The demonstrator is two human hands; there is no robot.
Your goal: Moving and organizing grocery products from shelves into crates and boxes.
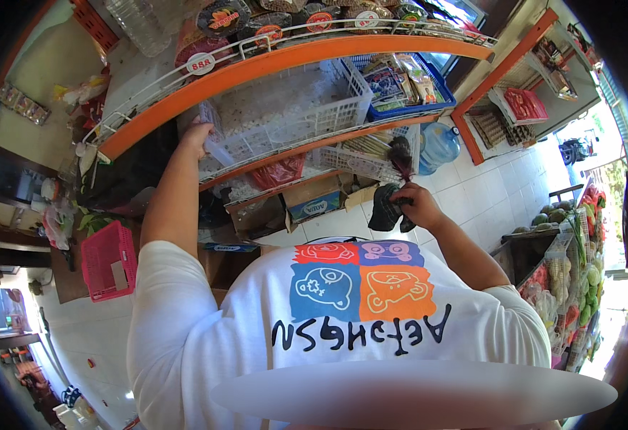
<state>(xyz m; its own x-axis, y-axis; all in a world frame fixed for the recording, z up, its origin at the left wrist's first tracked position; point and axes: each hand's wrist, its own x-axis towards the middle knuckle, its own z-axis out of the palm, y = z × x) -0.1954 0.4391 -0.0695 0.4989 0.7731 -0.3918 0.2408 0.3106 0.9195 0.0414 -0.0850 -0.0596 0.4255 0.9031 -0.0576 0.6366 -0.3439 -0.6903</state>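
Note:
My left hand (200,138) grips the near left end of a white plastic crate (314,115) on a shelf. Small white bits and debris lie scattered over the crate's bottom. In my right hand (422,203), in front of the lower shelf, are a black cloth (382,208) and what looks like a small feather duster (400,156) with dark plumes pointing up. Behind the plumes, a second white crate (359,164) holds pale, thin stalks.
Packaged goods (271,27) fill the upper shelf behind its orange edge (292,56). A blue basket (410,111) of packets adjoins the crate. A water jug (437,148) and cardboard boxes (314,199) stand low. A pink basket (108,260) is at left, produce (558,215) at right.

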